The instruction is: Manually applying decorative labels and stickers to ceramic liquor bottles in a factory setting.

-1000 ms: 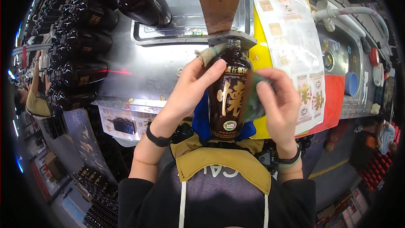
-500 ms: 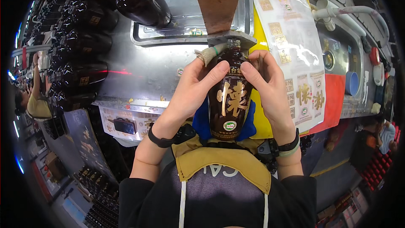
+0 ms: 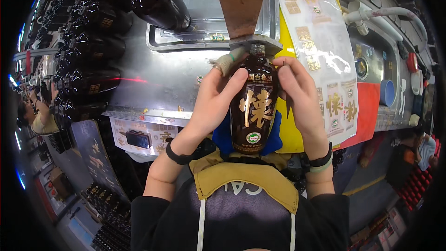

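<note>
A dark glossy bottle (image 3: 253, 132) with gold lettering and a round green-and-white mark lies neck away from me, its base at my waist, over a blue cloth (image 3: 223, 135). My left hand (image 3: 211, 100) is closed at the bottle's left side, thumb along its edge. From those fingers pokes a rolled beige cloth (image 3: 226, 62) with a green band. On the other side, my right hand (image 3: 302, 95) has its fingers curled by the bottle's shoulder, thumb bent in. A thin dark piece shows below that thumb, too hidden to name.
Several dark bottles (image 3: 93, 46) crowd the left, and one bottle (image 3: 160, 7) stands on a metal tray (image 3: 204, 45). A brown post (image 3: 244, 4) rises just beyond my bottle. Printed label sheets (image 3: 320, 32) lie right, beside a sink (image 3: 367, 58).
Both thumbs have come off the bottle's front toward its sides, uncovering the smaller gold lettering near its shoulder. My right hand has shifted slightly rightward.
</note>
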Demonstrator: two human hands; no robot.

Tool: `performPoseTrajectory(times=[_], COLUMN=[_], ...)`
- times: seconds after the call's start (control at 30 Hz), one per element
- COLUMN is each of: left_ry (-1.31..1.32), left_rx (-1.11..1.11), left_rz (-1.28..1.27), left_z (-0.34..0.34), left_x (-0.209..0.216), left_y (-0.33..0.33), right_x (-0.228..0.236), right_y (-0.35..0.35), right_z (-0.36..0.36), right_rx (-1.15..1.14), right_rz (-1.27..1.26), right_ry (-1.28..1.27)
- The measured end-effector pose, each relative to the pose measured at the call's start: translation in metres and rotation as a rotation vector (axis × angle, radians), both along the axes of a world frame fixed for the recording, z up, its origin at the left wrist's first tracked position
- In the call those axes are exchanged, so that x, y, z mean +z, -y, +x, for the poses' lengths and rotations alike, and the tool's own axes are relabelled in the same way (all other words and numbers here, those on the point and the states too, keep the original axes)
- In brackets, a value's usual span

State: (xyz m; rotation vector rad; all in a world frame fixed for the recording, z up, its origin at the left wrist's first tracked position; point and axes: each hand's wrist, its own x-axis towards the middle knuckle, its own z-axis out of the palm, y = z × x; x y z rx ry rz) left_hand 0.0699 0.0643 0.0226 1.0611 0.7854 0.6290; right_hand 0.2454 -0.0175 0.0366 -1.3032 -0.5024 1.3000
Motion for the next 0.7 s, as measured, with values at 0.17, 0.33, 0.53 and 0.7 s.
performPoseTrajectory(times=[0.17,0.33,0.53,0.7], left_ry=[-0.234,-0.405,-0.476,-0.552], left_rx=[0.125,-0.049,-0.057,-0.093], left_rz=[0.794,1.216,1.287,1.304], left_z=[-0.013,-0.015,-0.013,-0.012], left_x=[0.004,0.010,0.012,0.019], left_y=[0.010,0.015,0.020,0.025], right_x=[0.010,0.022,0.022,0.024], right_y=[0.000,0.001,0.002,0.004], right_z=[0.006,-0.007,-0.011,0.001], right_rx=[-0.041,-0.143,-0.083,-0.077], right_rz=[0.118,0.164,0.155,0.060], right_ry=[0.037,0.381,0.861,1.006])
